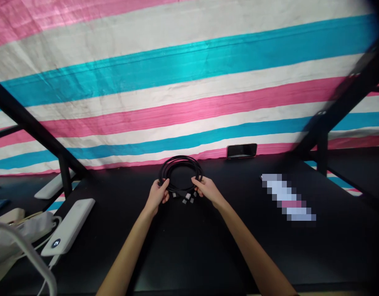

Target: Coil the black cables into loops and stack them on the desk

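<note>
Over the table (177,259), outstretched left hand (156,195) and right hand (209,190) clamp a coiled cable (164,169).

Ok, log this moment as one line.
left hand: holds cable | right hand: holds cable | cable: coiled | phone: back right | power bank: left side

The cable (180,157) looks smooth plastic, the tabletop (183,246) matt, the sheeting (189,61) glossy.
</note>
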A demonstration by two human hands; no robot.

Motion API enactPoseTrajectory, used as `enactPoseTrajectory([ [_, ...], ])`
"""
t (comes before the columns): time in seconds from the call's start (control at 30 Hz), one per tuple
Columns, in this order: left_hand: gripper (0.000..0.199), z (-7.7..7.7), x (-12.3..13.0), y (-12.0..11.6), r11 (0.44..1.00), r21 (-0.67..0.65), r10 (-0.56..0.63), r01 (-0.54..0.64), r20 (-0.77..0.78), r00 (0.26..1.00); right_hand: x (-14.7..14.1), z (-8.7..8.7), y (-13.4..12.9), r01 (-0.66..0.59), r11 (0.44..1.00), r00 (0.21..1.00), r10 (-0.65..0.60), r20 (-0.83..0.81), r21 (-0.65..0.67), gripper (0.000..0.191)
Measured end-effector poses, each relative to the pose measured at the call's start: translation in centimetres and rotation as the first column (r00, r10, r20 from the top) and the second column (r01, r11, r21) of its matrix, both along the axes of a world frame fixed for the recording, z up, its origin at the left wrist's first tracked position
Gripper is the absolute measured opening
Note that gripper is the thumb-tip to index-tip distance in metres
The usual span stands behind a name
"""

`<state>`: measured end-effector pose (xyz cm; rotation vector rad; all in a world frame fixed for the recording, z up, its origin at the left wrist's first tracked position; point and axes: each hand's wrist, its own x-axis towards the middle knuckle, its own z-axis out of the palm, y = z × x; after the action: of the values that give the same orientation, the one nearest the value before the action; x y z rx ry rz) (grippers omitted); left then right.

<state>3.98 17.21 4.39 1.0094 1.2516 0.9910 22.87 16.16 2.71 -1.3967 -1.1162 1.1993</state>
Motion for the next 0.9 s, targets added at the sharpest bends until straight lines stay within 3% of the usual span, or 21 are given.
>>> enactPoseTrajectory([
  [0.2,0.023,-1.4,-0.4,0.5,1.000,0.009,-0.015,0.016,-0.023,1.000,0.3,-0.4,0.4,0.030,0.999,1.000,-0.030,0.006,0.015,0.033],
  [0.43,0.073,-0.9,-1.0,0.0,0.996,0.068,-0.065,0.063,0.016,0.998,0.8,-0.5,0.2,0.091,0.993,0.986,-0.100,0.135,0.071,0.047],
  [0.53,0.083,-0.9,-1.3,-0.1,0.997,0.068,-0.034,0.032,0.030,0.999,1.2,-0.9,0.2,0.135,0.988,0.958,-0.150,0.244,0.077,0.057],
  [0.73,0.068,-1.1,-1.9,-0.1,0.994,0.071,0.082,-0.088,0.073,0.994,2.5,-0.9,-0.1,0.227,0.969,0.833,-0.245,0.496,0.097,0.058],
  [0.9,0.048,-1.2,-2.2,-0.1,0.985,0.040,0.162,-0.169,0.127,0.979,3.6,-0.3,-0.4,0.276,0.961,0.734,-0.210,0.646,-0.002,0.043],
])
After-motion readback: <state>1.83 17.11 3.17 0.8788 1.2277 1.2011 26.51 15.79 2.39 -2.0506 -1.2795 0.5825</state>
